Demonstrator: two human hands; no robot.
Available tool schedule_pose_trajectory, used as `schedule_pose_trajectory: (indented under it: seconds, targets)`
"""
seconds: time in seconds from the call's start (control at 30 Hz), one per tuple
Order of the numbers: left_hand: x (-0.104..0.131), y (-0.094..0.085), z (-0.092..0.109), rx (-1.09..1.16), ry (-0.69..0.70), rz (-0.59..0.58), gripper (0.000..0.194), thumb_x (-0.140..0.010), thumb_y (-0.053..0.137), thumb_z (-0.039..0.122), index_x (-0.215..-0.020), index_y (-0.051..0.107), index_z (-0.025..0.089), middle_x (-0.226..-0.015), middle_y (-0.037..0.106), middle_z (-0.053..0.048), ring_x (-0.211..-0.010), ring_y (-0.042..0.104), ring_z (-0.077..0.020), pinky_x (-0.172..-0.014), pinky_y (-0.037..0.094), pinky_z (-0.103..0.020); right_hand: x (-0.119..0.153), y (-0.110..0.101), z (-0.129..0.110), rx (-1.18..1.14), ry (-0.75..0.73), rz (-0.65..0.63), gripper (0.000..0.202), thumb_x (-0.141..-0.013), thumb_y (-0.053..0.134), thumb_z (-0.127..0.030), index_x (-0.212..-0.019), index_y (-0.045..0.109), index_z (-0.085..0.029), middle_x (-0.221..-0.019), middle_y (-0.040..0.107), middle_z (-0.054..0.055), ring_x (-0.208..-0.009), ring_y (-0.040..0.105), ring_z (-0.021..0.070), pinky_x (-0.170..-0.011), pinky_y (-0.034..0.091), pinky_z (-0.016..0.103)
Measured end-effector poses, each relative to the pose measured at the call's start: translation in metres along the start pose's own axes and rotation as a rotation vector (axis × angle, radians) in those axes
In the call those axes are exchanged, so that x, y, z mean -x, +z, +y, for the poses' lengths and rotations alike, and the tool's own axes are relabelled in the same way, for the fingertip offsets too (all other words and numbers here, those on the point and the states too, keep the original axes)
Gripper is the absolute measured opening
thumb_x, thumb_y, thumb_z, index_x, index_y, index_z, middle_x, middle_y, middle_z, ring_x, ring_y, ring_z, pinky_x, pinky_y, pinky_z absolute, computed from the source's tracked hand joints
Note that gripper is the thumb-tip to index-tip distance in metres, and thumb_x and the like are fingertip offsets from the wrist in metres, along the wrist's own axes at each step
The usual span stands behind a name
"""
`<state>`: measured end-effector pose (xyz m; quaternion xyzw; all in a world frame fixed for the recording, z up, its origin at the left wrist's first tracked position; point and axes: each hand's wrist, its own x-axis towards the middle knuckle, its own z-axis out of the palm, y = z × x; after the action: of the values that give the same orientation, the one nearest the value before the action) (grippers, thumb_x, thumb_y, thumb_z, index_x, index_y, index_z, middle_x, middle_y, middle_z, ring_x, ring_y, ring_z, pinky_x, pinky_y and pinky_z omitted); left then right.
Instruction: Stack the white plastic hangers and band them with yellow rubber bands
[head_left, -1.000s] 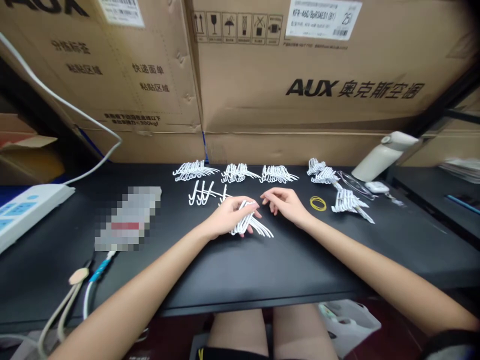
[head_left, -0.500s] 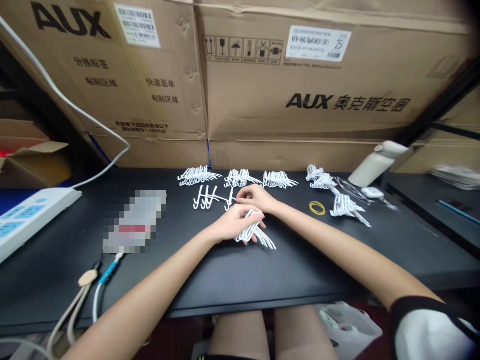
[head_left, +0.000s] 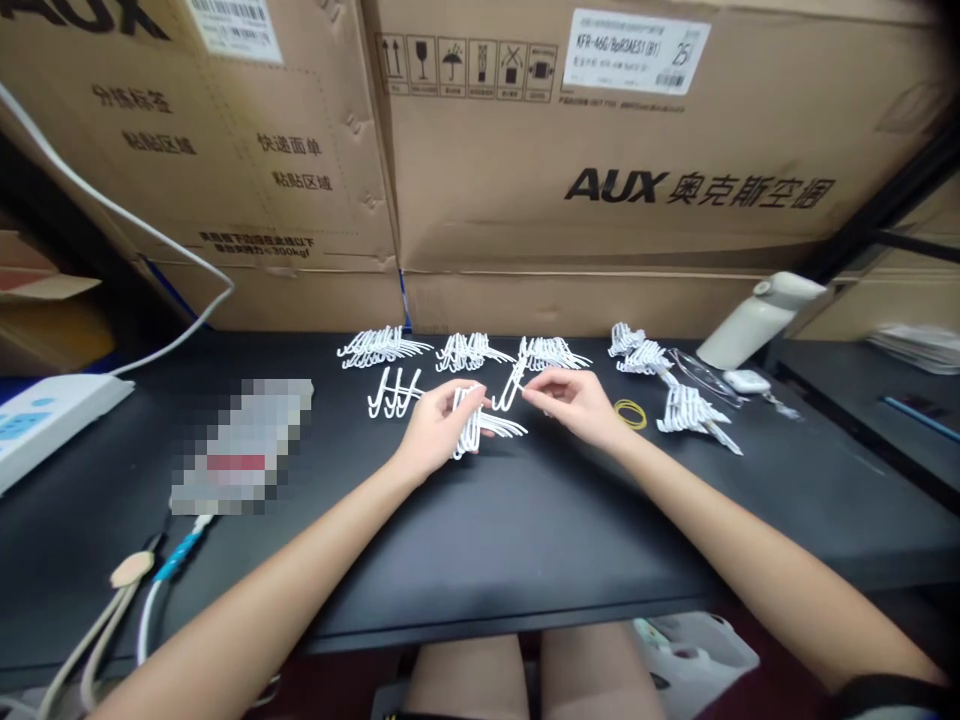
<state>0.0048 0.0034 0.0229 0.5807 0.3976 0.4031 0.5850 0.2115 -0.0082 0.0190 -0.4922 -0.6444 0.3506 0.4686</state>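
Observation:
My left hand is closed round a bundle of white hooks, whose thin stems stick out to the right. Just right of it, my right hand pinches a white hook by its stem, raised at a slant. To the left of my left hand, three white hooks lie side by side on the black table. Behind my hands lie three piles of hooks: a left pile, a middle pile and a right pile.
Tied hook bundles, a yellow rubber band, glasses and a white bottle are on the right. A blurred-out object, a cable and a power strip lie left. Cardboard boxes stand behind.
My right hand has moved right, away from my left hand, and now holds a hook up. My left hand has turned its bundle more upright. The camera view has shifted slightly.

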Motion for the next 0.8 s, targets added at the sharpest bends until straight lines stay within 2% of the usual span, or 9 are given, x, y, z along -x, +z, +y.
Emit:
schedule_pose_trajectory:
  seconds: [0.1, 0.2, 0.3, 0.47, 0.63, 0.8]
  targets:
    - [0.001, 0.0, 0.002, -0.028, 0.021, 0.026, 0.039, -0.079, 0.059, 0.048, -0.099, 0.057, 0.014, -0.099, 0.069, -0.011, -0.06, 0.067, -0.0185, -0.04, 0.051, -0.024, 0.004, 0.006, -0.008, -0.017, 0.044, -0.108, 0.03, -0.072, 0.067, -0.044, -0.075, 0.064, -0.014, -0.065, 0.058, 0.002, -0.051, 0.047, 0.0092, -0.047, 0.037, 0.023]
    - [0.002, 0.0, 0.002, -0.065, 0.025, 0.014, 0.04, -0.079, 0.059, 0.049, -0.099, 0.058, 0.014, -0.098, 0.069, -0.01, -0.061, 0.066, -0.0165, -0.046, 0.053, -0.024, 0.006, 0.008, -0.011, -0.022, 0.075, -0.127, 0.03, -0.072, 0.067, -0.043, -0.076, 0.064, -0.013, -0.063, 0.057, 0.001, -0.051, 0.046, 0.0091, -0.047, 0.037, 0.023]
    - [0.001, 0.0, -0.001, -0.117, 0.035, 0.004, 0.039, -0.079, 0.059, 0.049, -0.098, 0.06, 0.015, -0.094, 0.07, -0.008, -0.062, 0.064, -0.0152, -0.049, 0.052, -0.023, 0.007, 0.009, -0.011, 0.014, 0.039, -0.15, 0.028, -0.073, 0.066, -0.041, -0.075, 0.065, -0.013, -0.063, 0.056, 0.001, -0.052, 0.044, 0.0091, -0.049, 0.036, 0.024]
    - [-0.001, -0.003, -0.009, -0.128, 0.046, 0.0, 0.041, -0.08, 0.057, 0.05, -0.099, 0.061, 0.015, -0.088, 0.07, -0.007, -0.064, 0.064, -0.0168, -0.052, 0.053, -0.026, 0.011, 0.016, -0.013, -0.002, 0.052, -0.207, 0.026, -0.074, 0.065, -0.039, -0.076, 0.066, -0.013, -0.059, 0.054, 0.0, -0.05, 0.041, 0.009, -0.048, 0.034, 0.023]
    - [-0.002, -0.005, -0.011, -0.22, 0.164, 0.006, 0.036, -0.082, 0.056, 0.046, -0.095, 0.064, 0.014, -0.089, 0.07, -0.008, -0.086, 0.065, -0.0212, -0.076, 0.051, -0.029, 0.016, 0.022, -0.016, 0.045, -0.01, -0.215, 0.024, -0.078, 0.062, -0.038, -0.077, 0.066, -0.014, -0.069, 0.057, 0.002, -0.056, 0.045, 0.0104, -0.052, 0.037, 0.024]
    - [-0.001, -0.005, -0.008, -0.2, 0.172, -0.046, 0.036, -0.081, 0.058, 0.045, -0.097, 0.063, 0.013, -0.093, 0.07, -0.009, -0.088, 0.065, -0.0216, -0.079, 0.05, -0.029, 0.016, 0.017, -0.021, 0.104, -0.102, -0.254, 0.024, -0.081, 0.058, -0.037, -0.078, 0.066, -0.015, -0.072, 0.058, 0.003, -0.061, 0.049, 0.0119, -0.06, 0.042, 0.026]
